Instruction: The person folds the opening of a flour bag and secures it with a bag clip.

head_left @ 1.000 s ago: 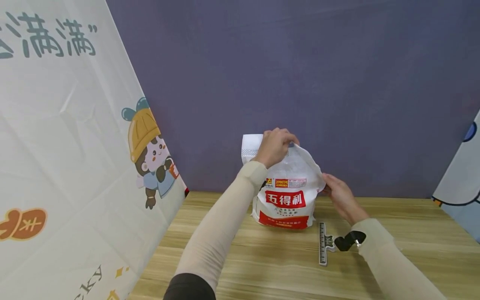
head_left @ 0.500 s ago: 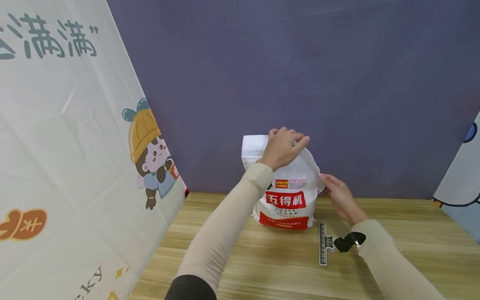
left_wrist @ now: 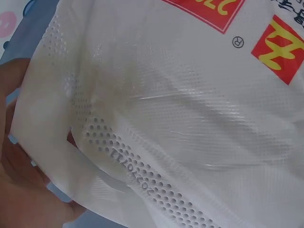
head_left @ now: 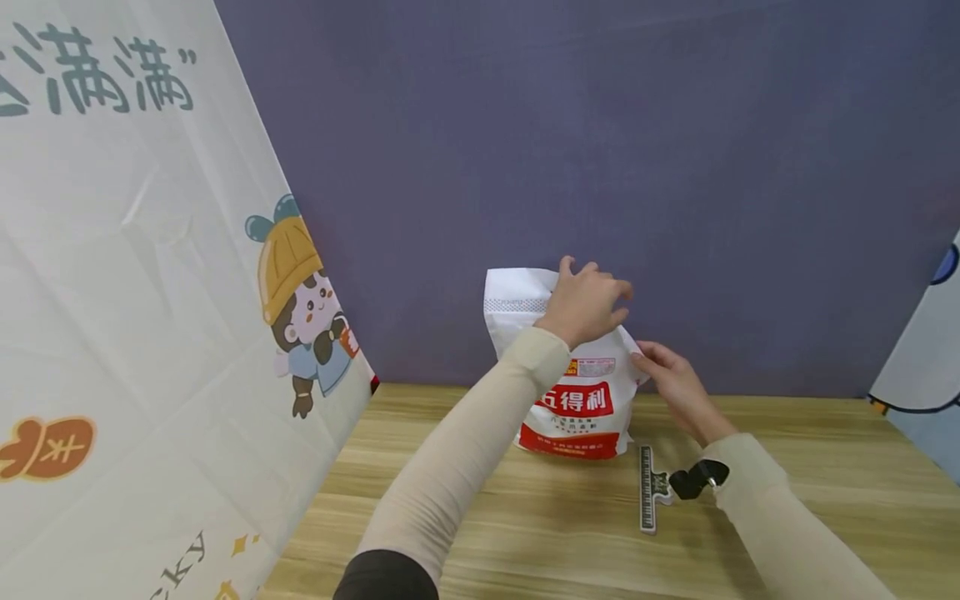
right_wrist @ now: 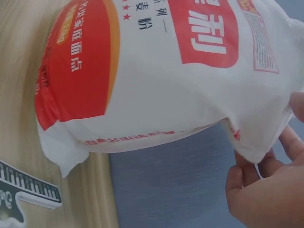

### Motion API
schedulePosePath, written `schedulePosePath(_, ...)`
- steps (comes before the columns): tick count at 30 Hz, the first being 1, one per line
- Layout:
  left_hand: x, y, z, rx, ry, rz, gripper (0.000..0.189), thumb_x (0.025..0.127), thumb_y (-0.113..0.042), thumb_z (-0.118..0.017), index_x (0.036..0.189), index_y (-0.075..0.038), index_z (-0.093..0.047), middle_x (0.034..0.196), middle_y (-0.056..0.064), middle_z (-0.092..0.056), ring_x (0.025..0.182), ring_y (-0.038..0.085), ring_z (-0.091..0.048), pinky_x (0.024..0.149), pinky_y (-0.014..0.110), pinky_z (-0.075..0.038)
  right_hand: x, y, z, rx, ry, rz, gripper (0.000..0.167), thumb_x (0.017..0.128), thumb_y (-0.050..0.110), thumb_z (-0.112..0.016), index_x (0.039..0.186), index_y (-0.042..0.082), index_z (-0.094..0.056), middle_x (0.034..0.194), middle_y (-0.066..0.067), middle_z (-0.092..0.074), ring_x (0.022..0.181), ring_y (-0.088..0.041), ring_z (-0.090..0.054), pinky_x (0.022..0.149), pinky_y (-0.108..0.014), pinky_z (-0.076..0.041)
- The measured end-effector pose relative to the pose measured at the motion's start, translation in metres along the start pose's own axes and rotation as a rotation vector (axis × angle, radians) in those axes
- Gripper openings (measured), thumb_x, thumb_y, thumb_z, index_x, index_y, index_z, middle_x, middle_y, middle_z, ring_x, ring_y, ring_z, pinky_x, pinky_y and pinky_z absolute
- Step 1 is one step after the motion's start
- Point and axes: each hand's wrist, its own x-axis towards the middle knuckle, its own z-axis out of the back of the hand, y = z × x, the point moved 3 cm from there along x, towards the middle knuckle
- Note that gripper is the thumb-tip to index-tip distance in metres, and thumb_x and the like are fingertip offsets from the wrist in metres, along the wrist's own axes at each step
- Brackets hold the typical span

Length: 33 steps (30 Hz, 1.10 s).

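A white flour bag (head_left: 581,417) with red labels stands upright on the wooden table, its upper part narrowing to a pale, flattened top. Over the right part of that top is my left hand (head_left: 588,304), its fingers spread and loosely bent. In the left wrist view the fingers of this left hand (left_wrist: 23,190) lie along the bag's top edge, partly behind it, near a perforated strip. My right hand (head_left: 678,387) pinches the bag's right upper side; in the right wrist view its thumb is in front and its fingers (right_wrist: 247,175) are curled behind the folded corner.
A flat-jawed clip (head_left: 648,492) with ruler-like markings lies on the table (head_left: 525,533) to the bag's right front, below my right wrist. A dark blue-grey backdrop (head_left: 600,150) rises behind the bag, and a white printed sheet (head_left: 150,275) borders the left.
My left hand has let go of the bag's top and moved right along it, uncovering more of the left corner. My right hand stays at the right side, shifting only slightly.
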Motion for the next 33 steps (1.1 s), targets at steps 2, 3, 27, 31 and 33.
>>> schedulePosePath(2, 0.000, -0.001, -0.002, 0.023, 0.021, -0.004, 0.028, 0.100, -0.050, -0.060, 0.125, -0.043, -0.069, 0.126, -0.017, -0.071, 0.126, 0.011, -0.056, 0.120, 0.058, -0.027, 0.002, 0.002, -0.001, -0.023, -0.001, 0.001, 0.070, 0.102, 0.055, -0.052, 0.152, 0.006, -0.043, 0.144, -0.010, -0.052, 0.122, -0.015, -0.050, 0.111, -0.056, -0.037)
schedulePosePath(3, 0.000, -0.002, -0.002, 0.028, 0.028, -0.005, 0.028, 0.099, -0.050, -0.061, 0.124, -0.043, -0.069, 0.126, -0.017, -0.071, 0.126, 0.011, -0.056, 0.119, 0.058, -0.027, 0.002, 0.004, -0.002, -0.032, -0.001, 0.003, 0.071, 0.102, 0.056, -0.052, 0.153, 0.007, -0.043, 0.147, -0.014, -0.050, 0.125, -0.020, -0.050, 0.110, -0.055, -0.038)
schedulePosePath(27, -0.007, 0.015, -0.014, 0.050, 0.053, -0.031, 0.035, 0.093, -0.059, -0.067, 0.122, -0.040, -0.071, 0.127, -0.014, -0.071, 0.126, 0.013, -0.056, 0.120, 0.054, -0.028, 0.008, 0.031, -0.009, -0.088, -0.057, 0.056, 0.062, 0.102, 0.052, -0.056, 0.145, 0.008, -0.052, 0.120, -0.004, -0.058, 0.103, -0.015, -0.057, 0.080, -0.031, -0.057)
schedulePosePath(31, -0.008, 0.017, -0.014, 0.059, 0.055, -0.037, 0.036, 0.093, -0.058, -0.067, 0.123, -0.039, -0.071, 0.127, -0.014, -0.071, 0.126, 0.013, -0.056, 0.120, 0.054, -0.027, 0.009, 0.031, -0.010, -0.077, -0.085, 0.054, 0.057, 0.102, 0.047, -0.058, 0.141, 0.006, -0.054, 0.109, 0.004, -0.058, 0.097, -0.012, -0.057, 0.076, -0.028, -0.057)
schedulePosePath(33, -0.008, 0.017, -0.013, 0.067, 0.052, -0.039, 0.037, 0.093, -0.058, -0.067, 0.124, -0.039, -0.071, 0.127, -0.014, -0.072, 0.125, 0.013, -0.056, 0.120, 0.054, -0.027, 0.009, 0.031, -0.009, -0.072, -0.099, 0.056, 0.055, 0.102, 0.045, -0.059, 0.139, 0.004, -0.055, 0.106, 0.006, -0.059, 0.095, -0.011, -0.056, 0.075, -0.028, -0.056)
